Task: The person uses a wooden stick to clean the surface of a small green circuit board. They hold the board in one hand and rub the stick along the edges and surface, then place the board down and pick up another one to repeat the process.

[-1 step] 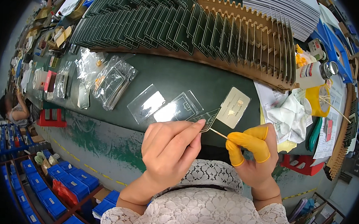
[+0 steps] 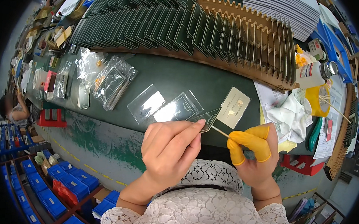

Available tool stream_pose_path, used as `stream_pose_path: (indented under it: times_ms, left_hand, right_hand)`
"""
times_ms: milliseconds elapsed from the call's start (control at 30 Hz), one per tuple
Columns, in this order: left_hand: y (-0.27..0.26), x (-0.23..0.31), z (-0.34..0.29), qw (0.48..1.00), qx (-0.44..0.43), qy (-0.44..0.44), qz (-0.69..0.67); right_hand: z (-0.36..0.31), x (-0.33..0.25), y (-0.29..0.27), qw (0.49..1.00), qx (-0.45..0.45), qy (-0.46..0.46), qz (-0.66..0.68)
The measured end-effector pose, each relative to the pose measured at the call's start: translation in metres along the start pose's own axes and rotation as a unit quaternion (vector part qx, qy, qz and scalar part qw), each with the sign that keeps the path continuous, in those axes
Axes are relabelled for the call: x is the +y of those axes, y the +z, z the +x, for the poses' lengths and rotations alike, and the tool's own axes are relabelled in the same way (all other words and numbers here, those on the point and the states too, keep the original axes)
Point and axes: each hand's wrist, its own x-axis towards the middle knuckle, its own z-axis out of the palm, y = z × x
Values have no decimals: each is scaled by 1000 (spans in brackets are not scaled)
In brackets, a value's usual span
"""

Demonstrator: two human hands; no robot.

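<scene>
My left hand (image 2: 167,150) is closed, thumb and fingers pinching a thin dark-green card (image 2: 213,118) with a pale outline, held tilted above the table's near edge. Yellow finger cots cover the thumb and some fingers of my right hand (image 2: 252,150). Those fingertips pinch a thin wooden stick (image 2: 220,132), its far end at the card's right edge; whether it touches cannot be made out. Just beyond lies a pale gold card (image 2: 234,107) with printing. Clear plastic sleeves (image 2: 146,104) and a dark outlined card (image 2: 181,107) lie left of it.
A slotted cardboard rack (image 2: 235,61) full of upright dark-green cards spans the far side. At right are a white bottle (image 2: 311,74), a yellow cup (image 2: 316,101) with sticks, a crumpled white cloth (image 2: 289,117) and papers. Bagged cards (image 2: 115,82) lie left. Another person sits far left.
My right hand has shifted very slightly right, and the stick's far end has moved a little up and right along the card. My left hand and the card stay put.
</scene>
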Motion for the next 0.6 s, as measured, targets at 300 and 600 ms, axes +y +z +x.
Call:
stream_pose_path:
  times_ms: [300,600]
  left_hand:
    - [-1,-1,-1,1000,-7,22,16]
    - [-5,-28,-6,973,-4,-144,-180]
  right_hand:
    - [-1,0,-3,1000,-3,-14,-3]
    - [-9,19,-11,997,62,25,-22]
